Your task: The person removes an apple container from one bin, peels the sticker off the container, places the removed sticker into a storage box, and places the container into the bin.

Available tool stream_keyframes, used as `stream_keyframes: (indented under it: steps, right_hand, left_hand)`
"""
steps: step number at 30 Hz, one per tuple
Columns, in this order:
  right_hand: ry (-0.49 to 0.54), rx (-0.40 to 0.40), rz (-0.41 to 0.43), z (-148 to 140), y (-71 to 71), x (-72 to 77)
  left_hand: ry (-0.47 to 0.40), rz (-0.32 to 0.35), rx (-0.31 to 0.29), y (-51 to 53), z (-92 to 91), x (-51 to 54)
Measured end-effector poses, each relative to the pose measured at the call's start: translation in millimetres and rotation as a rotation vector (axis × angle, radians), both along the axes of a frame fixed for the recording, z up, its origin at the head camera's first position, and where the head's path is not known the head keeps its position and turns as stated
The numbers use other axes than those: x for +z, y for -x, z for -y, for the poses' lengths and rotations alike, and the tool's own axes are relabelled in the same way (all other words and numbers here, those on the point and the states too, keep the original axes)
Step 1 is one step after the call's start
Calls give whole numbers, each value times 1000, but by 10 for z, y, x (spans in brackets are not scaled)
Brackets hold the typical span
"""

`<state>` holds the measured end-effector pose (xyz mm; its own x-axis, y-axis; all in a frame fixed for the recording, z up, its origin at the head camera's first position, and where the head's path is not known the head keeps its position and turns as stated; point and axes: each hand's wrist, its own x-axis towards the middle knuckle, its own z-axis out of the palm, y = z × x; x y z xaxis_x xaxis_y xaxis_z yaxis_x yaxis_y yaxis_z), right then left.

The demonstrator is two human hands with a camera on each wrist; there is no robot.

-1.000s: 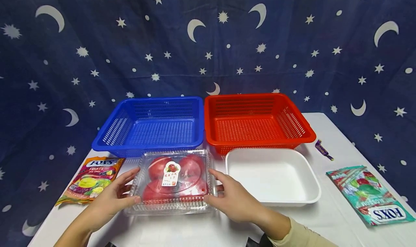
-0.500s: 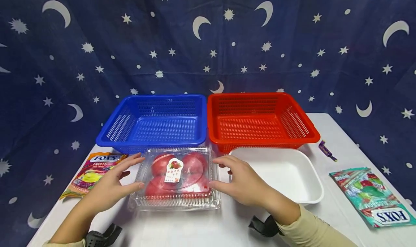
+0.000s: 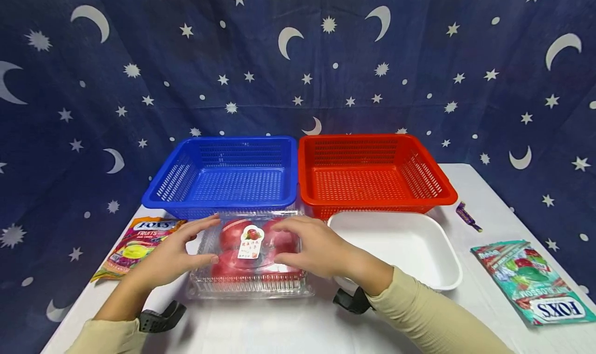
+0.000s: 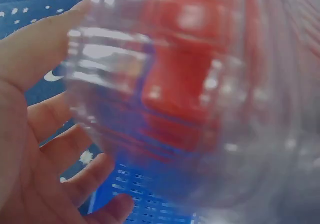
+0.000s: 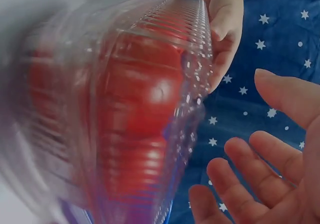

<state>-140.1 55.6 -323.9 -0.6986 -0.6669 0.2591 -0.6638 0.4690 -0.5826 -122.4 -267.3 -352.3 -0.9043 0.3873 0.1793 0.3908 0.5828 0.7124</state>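
A clear plastic clamshell box (image 3: 251,286) holding several red round fruits, with a white label (image 3: 250,242) on its lid, rests on the white cloth in the head view. My left hand (image 3: 174,255) is at its left side, fingers spread and relaxed. Over the right part of the lid hovers my right hand (image 3: 321,245), thumb and fingers apart. In the right wrist view a gap separates the right hand (image 5: 270,169) from the box (image 5: 145,94). The left wrist view has the left hand (image 4: 55,134) beside the box (image 4: 175,84); whether they touch is unclear.
Behind the box stand a blue basket (image 3: 233,204) and a red basket (image 3: 372,204). A white tray (image 3: 400,250) is right of the box. A FOX'S bag (image 3: 135,248) lies left; a green one (image 3: 533,281) and a small purple wrapper (image 3: 467,217) lie right.
Both hands have come away from the box's sides, where they held it a second ago. The right hand has since moved left, over the lid. The box has barely shifted.
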Motion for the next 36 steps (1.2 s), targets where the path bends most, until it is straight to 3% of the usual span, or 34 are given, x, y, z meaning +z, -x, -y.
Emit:
stream_keyframes:
  steps: [4, 12, 18, 26, 36]
  right_hand:
    - [-36, 15, 21, 96, 49, -22]
    - [-148, 23, 83, 273, 89, -64]
    - [-187, 14, 61, 346, 128, -88]
    - [-204, 35, -1, 394, 166, -134]
    - [-228, 33, -94, 422, 155, -186]
  left_hand:
    - [-9, 30, 14, 38, 3, -58]
    - [1, 66, -4, 0, 24, -148]
    - [2, 99, 19, 16, 31, -153]
    - [5, 67, -1, 14, 48, -140]
    - [-13, 80, 1, 8, 50, -151]
